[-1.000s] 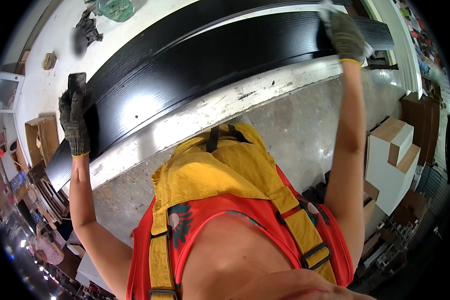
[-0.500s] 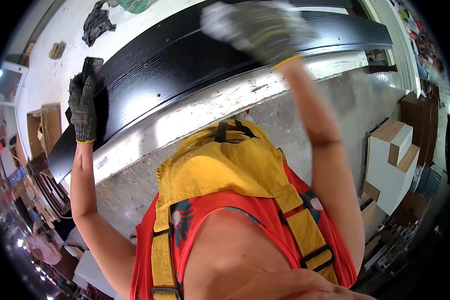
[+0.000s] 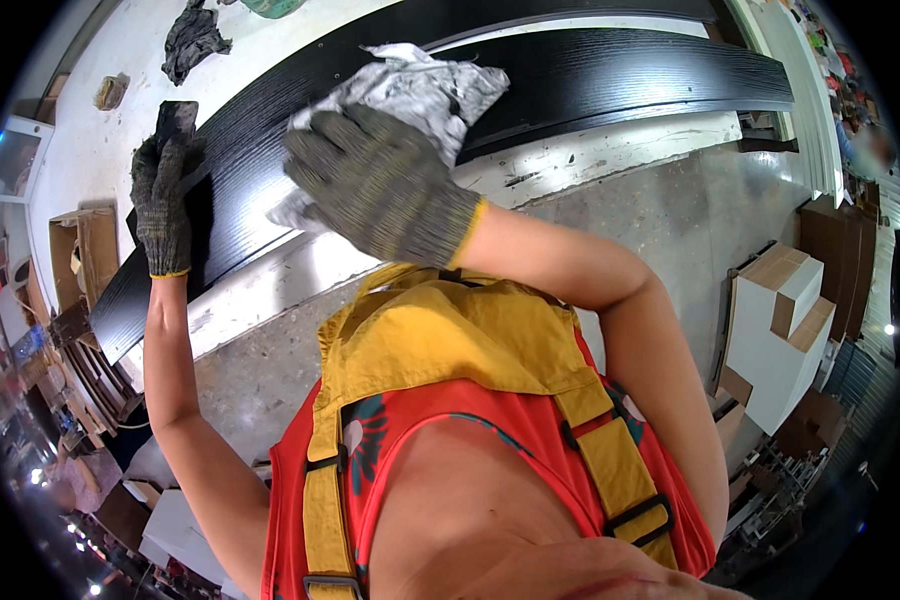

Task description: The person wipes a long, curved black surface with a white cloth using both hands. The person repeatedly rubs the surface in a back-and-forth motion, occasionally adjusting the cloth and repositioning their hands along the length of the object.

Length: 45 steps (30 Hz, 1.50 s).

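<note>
A long black wood-grain board (image 3: 620, 80) lies across the white worktable. My right hand (image 3: 380, 185), in a dark grey knitted glove, presses a crumpled white-and-grey rag (image 3: 430, 90) against the board left of its middle. The rag spreads out beyond the fingers, and a bit shows below the hand. My left hand (image 3: 162, 215), gloved the same way, is closed at the board's left part around a small dark flat block (image 3: 176, 122). The block's top sticks up past the fingers; its lower part is hidden.
Behind lies a second black board (image 3: 560, 12). A dark crumpled rag (image 3: 195, 42) and a small brownish lump (image 3: 111, 92) lie on the white worktable (image 3: 90, 150). An open cardboard box (image 3: 82, 250) stands at left, white boxed panels (image 3: 775, 340) at right.
My right hand has swept left and nearer to me along the board with the rag. My left hand stays almost where it was.
</note>
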{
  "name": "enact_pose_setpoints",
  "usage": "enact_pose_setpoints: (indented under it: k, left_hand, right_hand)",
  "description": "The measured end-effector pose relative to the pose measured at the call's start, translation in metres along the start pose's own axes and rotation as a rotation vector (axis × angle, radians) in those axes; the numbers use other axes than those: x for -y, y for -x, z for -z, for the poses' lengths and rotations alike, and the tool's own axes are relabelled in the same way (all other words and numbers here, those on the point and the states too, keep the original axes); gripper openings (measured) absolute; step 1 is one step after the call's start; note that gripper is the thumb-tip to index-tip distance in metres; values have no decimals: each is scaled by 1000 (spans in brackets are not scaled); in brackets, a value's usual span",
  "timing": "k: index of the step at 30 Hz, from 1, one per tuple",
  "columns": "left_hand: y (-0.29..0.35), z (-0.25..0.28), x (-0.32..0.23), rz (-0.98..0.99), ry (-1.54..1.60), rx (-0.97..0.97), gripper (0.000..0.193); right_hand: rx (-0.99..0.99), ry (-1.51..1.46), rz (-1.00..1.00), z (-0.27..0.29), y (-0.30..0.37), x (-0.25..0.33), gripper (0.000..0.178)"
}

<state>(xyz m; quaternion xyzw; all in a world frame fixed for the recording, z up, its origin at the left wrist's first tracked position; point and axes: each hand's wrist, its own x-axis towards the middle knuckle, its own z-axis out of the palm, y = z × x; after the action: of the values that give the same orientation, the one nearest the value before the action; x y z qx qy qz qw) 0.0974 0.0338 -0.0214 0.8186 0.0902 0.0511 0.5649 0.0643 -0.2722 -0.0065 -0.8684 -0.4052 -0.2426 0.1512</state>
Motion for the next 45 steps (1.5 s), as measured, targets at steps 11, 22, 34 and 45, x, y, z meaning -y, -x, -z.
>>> enact_pose_setpoints:
  k: [11, 22, 34, 45]
  left_hand:
    - [15, -1, -9, -206, -162, -7, 34]
    - [10, -8, -5, -332, -350, 133, 34]
    - [5, -3, -2, -169, -516, 60, 50]
    - [21, -26, -24, -68, -21, 17, 29]
  right_hand:
    - [100, 725, -325, 127, 225, -273, 31]
    - [-54, -10, 132, -13, 24, 40, 46]
    - [139, 587, -269, 131, 215, -221, 45]
    - [33, 643, -516, 153, 208, -320, 49]
